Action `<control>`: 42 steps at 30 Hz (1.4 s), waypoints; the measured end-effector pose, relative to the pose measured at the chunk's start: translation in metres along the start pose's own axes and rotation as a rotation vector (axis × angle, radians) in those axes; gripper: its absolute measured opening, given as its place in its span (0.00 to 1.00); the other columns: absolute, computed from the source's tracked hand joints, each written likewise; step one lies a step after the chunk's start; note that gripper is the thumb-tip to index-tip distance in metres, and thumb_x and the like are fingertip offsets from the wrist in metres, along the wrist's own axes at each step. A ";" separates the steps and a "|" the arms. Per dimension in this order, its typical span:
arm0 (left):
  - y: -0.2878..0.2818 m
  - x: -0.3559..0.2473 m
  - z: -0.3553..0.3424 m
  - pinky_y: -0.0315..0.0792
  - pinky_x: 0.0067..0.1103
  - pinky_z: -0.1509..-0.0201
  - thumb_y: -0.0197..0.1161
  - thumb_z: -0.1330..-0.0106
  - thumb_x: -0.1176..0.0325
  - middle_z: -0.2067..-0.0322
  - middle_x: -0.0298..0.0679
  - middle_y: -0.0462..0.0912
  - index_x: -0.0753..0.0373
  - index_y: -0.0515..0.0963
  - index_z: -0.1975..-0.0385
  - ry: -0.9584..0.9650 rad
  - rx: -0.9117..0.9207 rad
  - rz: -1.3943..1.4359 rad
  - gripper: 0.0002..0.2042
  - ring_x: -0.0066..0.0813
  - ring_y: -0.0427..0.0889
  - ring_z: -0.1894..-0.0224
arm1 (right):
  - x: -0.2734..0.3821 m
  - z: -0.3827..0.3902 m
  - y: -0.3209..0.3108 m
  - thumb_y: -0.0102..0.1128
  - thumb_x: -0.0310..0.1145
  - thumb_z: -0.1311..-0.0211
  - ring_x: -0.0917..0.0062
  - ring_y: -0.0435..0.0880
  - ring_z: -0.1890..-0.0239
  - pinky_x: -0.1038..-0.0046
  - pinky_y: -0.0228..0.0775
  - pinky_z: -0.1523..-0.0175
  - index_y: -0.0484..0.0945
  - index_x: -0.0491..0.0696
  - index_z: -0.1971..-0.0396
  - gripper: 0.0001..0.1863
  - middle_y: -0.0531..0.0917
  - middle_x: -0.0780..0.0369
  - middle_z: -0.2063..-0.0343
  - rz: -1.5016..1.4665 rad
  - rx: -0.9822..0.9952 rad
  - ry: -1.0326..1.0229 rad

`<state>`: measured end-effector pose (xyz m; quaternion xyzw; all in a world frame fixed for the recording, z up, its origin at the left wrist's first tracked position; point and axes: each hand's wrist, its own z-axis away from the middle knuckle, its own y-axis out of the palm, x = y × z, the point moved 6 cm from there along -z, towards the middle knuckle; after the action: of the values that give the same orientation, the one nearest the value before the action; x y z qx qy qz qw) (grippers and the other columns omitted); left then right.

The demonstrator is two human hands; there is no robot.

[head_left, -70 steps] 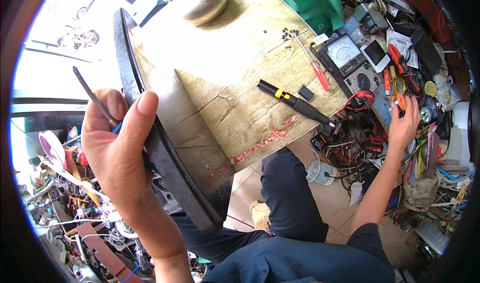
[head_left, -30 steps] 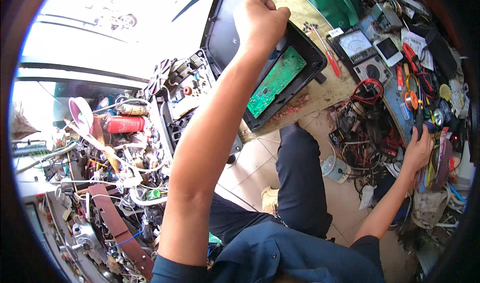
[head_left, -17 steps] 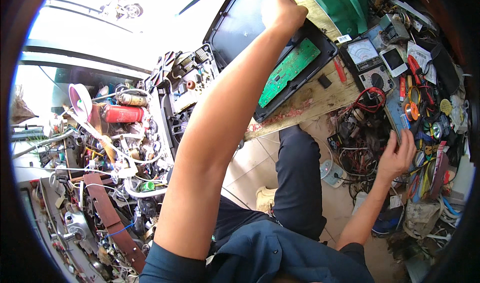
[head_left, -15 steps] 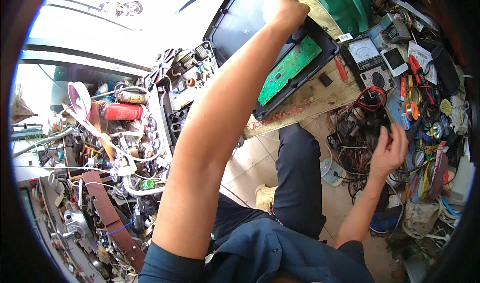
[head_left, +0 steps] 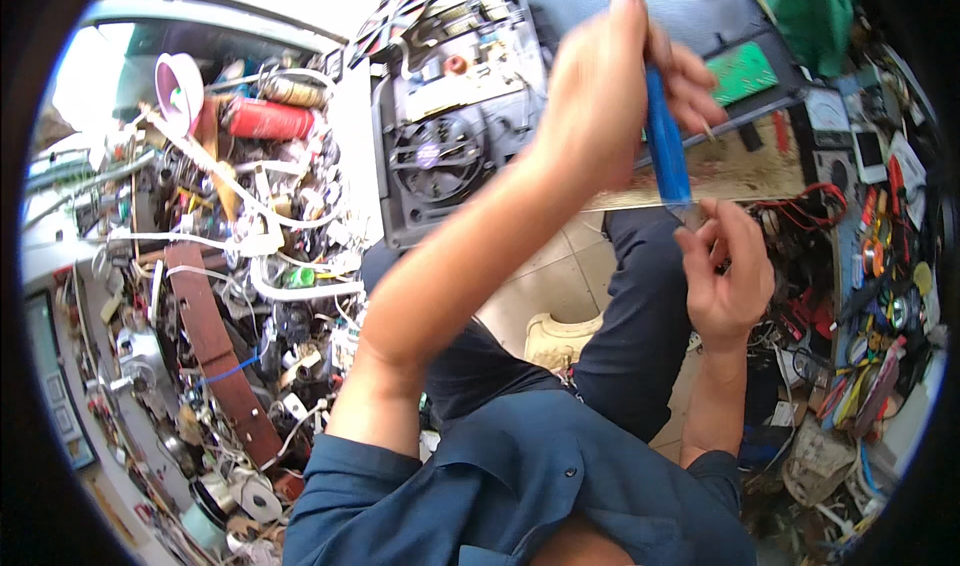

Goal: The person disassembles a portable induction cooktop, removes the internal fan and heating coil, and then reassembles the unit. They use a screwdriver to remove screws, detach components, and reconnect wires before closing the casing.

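My left hand [head_left: 600,96], slightly smeared by motion, is closed round a blue-handled screwdriver [head_left: 664,141]. Its handle points down toward me; most of the shaft is hidden. Just below the handle's end is my right hand [head_left: 730,271], fingers curled and thumb near the index finger. Whether it touches the handle or pinches something small, I cannot tell. Behind my left hand lies a black plastic cover [head_left: 560,1] with a green circuit board [head_left: 742,74] in it. To the left, an open black housing [head_left: 398,201] holds a fan [head_left: 437,156] and a board with components.
A wooden bench top [head_left: 720,181] runs under the cover. At the right stand a multimeter [head_left: 828,116] and a crowded heap of tools and red cables [head_left: 830,201]. Piled parts fill the left, with a red cylinder [head_left: 268,120] and a brown strip [head_left: 215,331]. A green bag [head_left: 805,11] hangs at the back.
My left hand has come back toward me from the cover, and the blue handle now shows. My right hand has moved left from the cables to the handle's end. The view has shifted.
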<state>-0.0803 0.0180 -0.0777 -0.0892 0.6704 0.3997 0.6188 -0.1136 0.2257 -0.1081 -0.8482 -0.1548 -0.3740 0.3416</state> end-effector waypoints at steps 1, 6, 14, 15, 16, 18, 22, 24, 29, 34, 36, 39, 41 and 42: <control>-0.004 0.010 0.033 0.83 0.30 0.67 0.36 0.18 0.41 0.66 0.57 0.86 0.65 0.67 0.72 -0.124 -0.121 0.255 0.31 0.43 0.87 0.71 | 0.016 0.000 0.010 0.73 0.24 0.41 0.67 0.86 0.68 0.72 0.79 0.64 0.81 0.43 0.48 0.21 0.86 0.52 0.54 -0.005 0.067 -0.074; -0.031 0.062 0.140 0.74 0.39 0.34 0.35 0.17 0.43 0.49 0.57 0.84 0.63 0.74 0.68 -0.215 -0.171 0.532 0.30 0.46 0.82 0.44 | 0.064 0.016 0.032 0.74 0.21 0.48 0.64 0.87 0.65 0.68 0.82 0.62 0.83 0.56 0.47 0.26 0.85 0.54 0.54 -0.139 0.246 -0.211; -0.054 0.062 0.167 0.73 0.33 0.35 0.33 0.16 0.44 0.47 0.50 0.85 0.70 0.80 0.53 -0.305 -0.037 0.458 0.34 0.37 0.83 0.43 | 0.098 0.038 0.057 0.75 0.29 0.41 0.61 0.87 0.58 0.64 0.81 0.56 0.80 0.52 0.49 0.20 0.83 0.54 0.49 0.036 0.266 -0.223; -0.062 0.059 0.172 0.73 0.32 0.35 0.33 0.16 0.44 0.47 0.49 0.85 0.70 0.80 0.52 -0.323 0.002 0.391 0.34 0.36 0.83 0.43 | 0.106 0.027 0.063 0.75 0.32 0.39 0.60 0.87 0.57 0.64 0.81 0.55 0.78 0.50 0.50 0.19 0.83 0.52 0.49 0.036 0.188 -0.266; -0.067 0.058 0.176 0.73 0.32 0.35 0.32 0.16 0.44 0.47 0.48 0.85 0.70 0.80 0.52 -0.340 0.040 0.324 0.35 0.36 0.83 0.43 | 0.099 0.024 0.066 0.74 0.32 0.38 0.59 0.87 0.56 0.63 0.82 0.53 0.77 0.46 0.49 0.20 0.83 0.48 0.51 -0.071 0.138 -0.231; -0.087 0.062 0.189 0.78 0.29 0.49 0.38 0.16 0.52 0.59 0.45 0.88 0.68 0.81 0.59 -0.154 0.078 0.018 0.27 0.37 0.87 0.56 | 0.092 0.016 0.077 0.73 0.30 0.37 0.57 0.88 0.56 0.61 0.83 0.51 0.76 0.44 0.49 0.19 0.84 0.45 0.54 -0.068 0.119 -0.128; -0.132 0.034 0.213 0.78 0.31 0.69 0.52 0.23 0.64 0.77 0.42 0.82 0.63 0.80 0.71 0.361 0.148 -0.714 0.15 0.43 0.83 0.76 | 0.080 0.008 0.116 0.70 0.18 0.42 0.54 0.89 0.53 0.60 0.83 0.48 0.73 0.41 0.47 0.23 0.86 0.42 0.55 -0.276 0.143 -0.108; -0.159 0.031 0.224 0.77 0.32 0.71 0.66 0.33 0.64 0.80 0.39 0.81 0.60 0.80 0.76 0.394 0.044 -0.764 0.11 0.41 0.83 0.77 | 0.076 0.006 0.138 0.71 0.15 0.45 0.55 0.90 0.54 0.60 0.84 0.48 0.71 0.40 0.47 0.26 0.86 0.41 0.56 -0.283 0.186 -0.138; -0.200 -0.009 0.223 0.74 0.27 0.73 0.69 0.35 0.73 0.77 0.40 0.84 0.64 0.80 0.74 0.472 -0.138 -1.014 0.06 0.37 0.82 0.79 | 0.068 -0.006 0.173 0.72 0.15 0.46 0.57 0.91 0.55 0.62 0.84 0.49 0.72 0.39 0.51 0.24 0.87 0.44 0.57 -0.252 0.190 -0.153; -0.222 -0.014 0.208 0.75 0.20 0.75 0.77 0.42 0.77 0.74 0.40 0.86 0.66 0.83 0.65 0.378 -0.308 -1.075 0.09 0.27 0.84 0.77 | 0.064 -0.008 0.183 0.72 0.15 0.46 0.59 0.91 0.55 0.63 0.84 0.50 0.73 0.39 0.52 0.22 0.87 0.45 0.58 -0.238 0.196 -0.109; -0.221 -0.010 0.201 0.76 0.19 0.75 0.77 0.43 0.76 0.71 0.40 0.86 0.66 0.83 0.62 0.368 -0.341 -1.105 0.11 0.26 0.85 0.76 | 0.065 -0.008 0.180 0.72 0.15 0.46 0.59 0.91 0.55 0.64 0.84 0.50 0.73 0.38 0.52 0.22 0.87 0.45 0.58 -0.247 0.177 -0.130; -0.216 -0.006 0.190 0.77 0.20 0.74 0.78 0.44 0.74 0.66 0.41 0.88 0.66 0.83 0.57 0.364 -0.312 -1.183 0.15 0.27 0.86 0.74 | 0.062 -0.006 0.174 0.72 0.15 0.46 0.60 0.91 0.55 0.64 0.84 0.49 0.73 0.38 0.52 0.22 0.87 0.45 0.59 -0.262 0.150 -0.111; -0.210 -0.006 0.183 0.78 0.24 0.72 0.78 0.44 0.71 0.66 0.41 0.88 0.65 0.83 0.55 0.334 -0.295 -1.243 0.17 0.31 0.87 0.73 | 0.060 -0.006 0.171 0.72 0.15 0.47 0.60 0.90 0.56 0.63 0.83 0.49 0.72 0.38 0.52 0.22 0.87 0.44 0.59 -0.278 0.130 -0.100; -0.208 -0.004 0.180 0.78 0.25 0.71 0.78 0.43 0.70 0.67 0.40 0.87 0.64 0.83 0.55 0.324 -0.281 -1.264 0.17 0.32 0.86 0.73 | 0.059 -0.006 0.170 0.72 0.15 0.47 0.59 0.90 0.56 0.63 0.83 0.49 0.72 0.38 0.52 0.23 0.87 0.43 0.59 -0.272 0.133 -0.100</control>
<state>0.1847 -0.0057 -0.1469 -0.6036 0.5153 0.0252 0.6079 0.0111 0.0996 -0.1402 -0.8127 -0.3093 -0.3629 0.3350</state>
